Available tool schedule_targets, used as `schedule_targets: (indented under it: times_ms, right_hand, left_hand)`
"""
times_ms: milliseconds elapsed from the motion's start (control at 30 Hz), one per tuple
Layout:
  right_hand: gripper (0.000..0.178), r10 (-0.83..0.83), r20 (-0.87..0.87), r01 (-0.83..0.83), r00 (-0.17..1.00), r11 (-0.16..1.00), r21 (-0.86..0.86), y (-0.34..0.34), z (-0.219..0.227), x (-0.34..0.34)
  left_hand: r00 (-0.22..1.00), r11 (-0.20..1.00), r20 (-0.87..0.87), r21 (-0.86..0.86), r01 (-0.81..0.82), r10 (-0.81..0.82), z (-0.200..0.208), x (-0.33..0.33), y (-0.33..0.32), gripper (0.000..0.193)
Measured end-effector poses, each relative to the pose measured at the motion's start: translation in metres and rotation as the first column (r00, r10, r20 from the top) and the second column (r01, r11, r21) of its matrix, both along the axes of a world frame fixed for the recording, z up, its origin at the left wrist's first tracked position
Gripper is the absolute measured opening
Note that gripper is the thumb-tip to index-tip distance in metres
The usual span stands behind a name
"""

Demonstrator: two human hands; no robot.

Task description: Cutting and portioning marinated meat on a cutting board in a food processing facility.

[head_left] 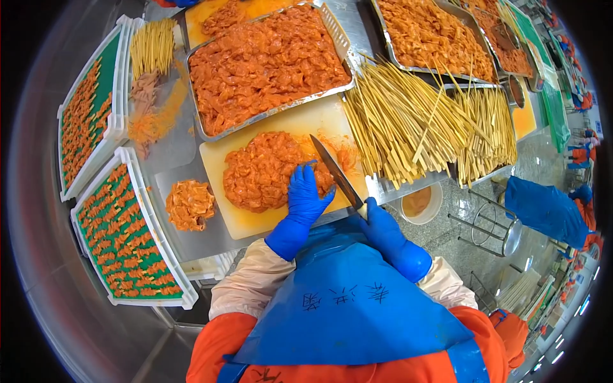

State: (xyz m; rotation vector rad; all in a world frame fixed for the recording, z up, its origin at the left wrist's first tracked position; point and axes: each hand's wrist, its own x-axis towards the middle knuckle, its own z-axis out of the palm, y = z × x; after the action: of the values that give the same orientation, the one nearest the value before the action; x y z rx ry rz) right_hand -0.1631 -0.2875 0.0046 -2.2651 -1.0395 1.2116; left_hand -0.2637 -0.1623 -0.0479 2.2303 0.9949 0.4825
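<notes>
My blue-gloved right hand point(383, 230) is closed around the pale handle of a long kitchen knife point(338, 173). Its blade points away and to the left, over the right part of the cutting board point(246, 225). On the board sits a mound of orange-red marinated meat pieces point(262, 167). Against the mound's right edge rests my left hand point(306, 198), also in a blue glove, fingers extended and thumb apart. Smaller scraps and orange sauce smear the board around the blade. A separate small heap of meat point(190, 204) lies on the metal table left of the board.
Beyond the board stands a metal tray of marinated meat point(265, 60). Loose bamboo skewers point(408, 121) pile up on the right. White trays point(185, 287) of skewered meat on green liners line the left. A white bucket point(421, 204) and metal stool point(511, 236) stand right.
</notes>
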Motion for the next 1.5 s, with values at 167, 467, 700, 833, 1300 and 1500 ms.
schedule_targets:
  times_ms: [167, 467, 700, 833, 1300, 1500]
  right_hand:
    - [0.023, 0.048, 0.085, -0.044, 0.995, 0.998, -0.055, 0.004, -0.005, -0.001]
    - [0.014, 0.111, 0.326, -0.169, 0.939, 0.973, 0.155, 0.034, -0.033, -0.002]
    - [0.013, 0.127, 0.154, -0.117, 0.980, 0.991, -0.071, 0.004, -0.023, -0.002]
    - [0.012, 0.118, 0.149, -0.113, 0.982, 0.993, -0.043, -0.010, -0.007, -0.004]
    - [0.023, 0.101, 0.130, -0.097, 0.986, 0.995, -0.036, -0.005, -0.011, -0.006]
    - [0.035, 0.080, 0.272, -0.133, 0.959, 0.975, 0.180, 0.005, -0.030, 0.014]
  left_hand:
    - [0.997, 0.990, -0.077, 0.138, -0.004, 0.015, -0.012, 0.008, 0.001, 0.041]
    - [0.984, 0.988, -0.098, 0.005, 0.151, -0.150, -0.014, 0.011, -0.005, 0.030]
    - [0.988, 0.993, -0.102, 0.027, -0.112, 0.114, -0.015, 0.012, 0.000, 0.043]
    - [0.971, 0.984, -0.203, 0.153, -0.094, 0.124, -0.022, 0.011, -0.003, 0.048]
    - [0.986, 0.996, -0.168, 0.082, 0.020, -0.006, -0.018, 0.012, 0.012, 0.034]
    - [0.990, 0.979, -0.132, 0.185, 0.083, -0.059, -0.014, -0.004, -0.010, 0.043]
